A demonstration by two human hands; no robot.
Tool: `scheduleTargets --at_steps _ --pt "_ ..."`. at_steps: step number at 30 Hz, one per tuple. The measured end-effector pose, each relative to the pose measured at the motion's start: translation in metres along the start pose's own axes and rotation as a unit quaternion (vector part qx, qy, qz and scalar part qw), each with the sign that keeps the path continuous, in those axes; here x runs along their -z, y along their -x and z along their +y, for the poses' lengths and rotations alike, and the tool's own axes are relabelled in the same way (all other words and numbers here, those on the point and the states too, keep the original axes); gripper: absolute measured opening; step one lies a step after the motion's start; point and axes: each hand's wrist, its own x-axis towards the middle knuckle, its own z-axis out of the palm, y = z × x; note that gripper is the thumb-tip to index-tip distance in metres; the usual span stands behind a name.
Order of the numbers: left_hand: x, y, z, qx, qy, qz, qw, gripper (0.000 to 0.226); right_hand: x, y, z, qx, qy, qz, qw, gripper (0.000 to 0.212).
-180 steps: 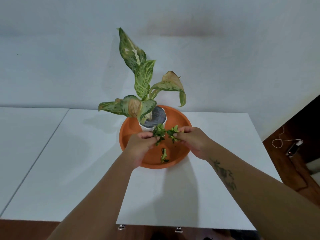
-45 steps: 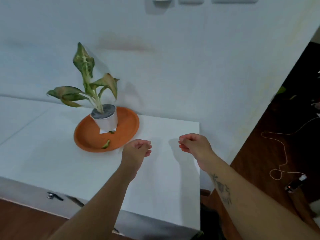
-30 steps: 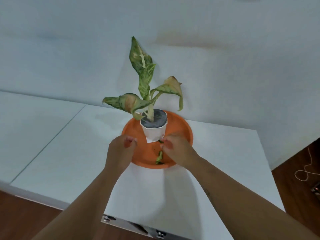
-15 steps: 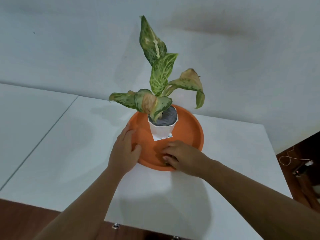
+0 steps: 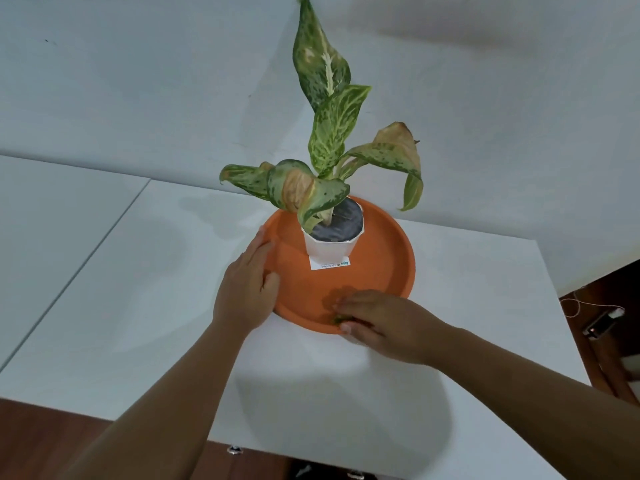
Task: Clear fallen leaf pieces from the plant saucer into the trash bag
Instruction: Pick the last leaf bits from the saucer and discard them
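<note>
Leaf piece (image 5: 336,319), small and green, sits at the near edge of the orange saucer (image 5: 388,268), right under the fingers of the right hand (image 5: 379,323). That hand is curled over it, with the fingertips pinching down on it. I cannot tell if it has been lifted off the saucer. The left hand (image 5: 247,289) lies flat and open against the saucer's left rim, fingers spread along the edge. A white pot (image 5: 332,247) with a spotty green plant (image 5: 329,133) stands in the saucer, toward the back. The saucer rests on a white table (image 5: 138,289) next to a pale wall.
</note>
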Motion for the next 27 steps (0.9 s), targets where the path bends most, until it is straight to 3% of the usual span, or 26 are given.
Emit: scheduleTargets --at_steps 3,6,12,19,24,27 --pt "-0.001 0.003 0.001 0.016 0.009 -0.001 1.000 0.058 0.007 -0.006 0.010 -0.042 -0.019 0.015 0.999 0.041" --pt "-0.003 0.006 0.002 0.027 0.004 0.006 1.000 0.055 0.013 -0.013 0.016 -0.088 -0.052 -0.047 0.994 0.049" --pt "-0.005 0.006 0.000 0.023 0.000 0.020 1.000 0.052 0.015 -0.030 0.007 -0.103 -0.051 -0.082 0.990 0.036" --pt "-0.006 0.013 0.010 0.075 0.074 0.071 0.992 0.044 0.012 -0.033 -0.004 -0.099 -0.024 -0.052 0.994 0.017" --pt "-0.010 0.026 0.031 0.004 -0.013 0.144 0.990 0.031 0.016 -0.032 0.005 -0.134 -0.039 0.005 0.990 0.015" --pt "-0.013 0.027 0.042 -0.061 -0.003 0.120 0.991 0.016 0.024 -0.028 0.017 -0.191 -0.103 0.079 0.973 0.009"
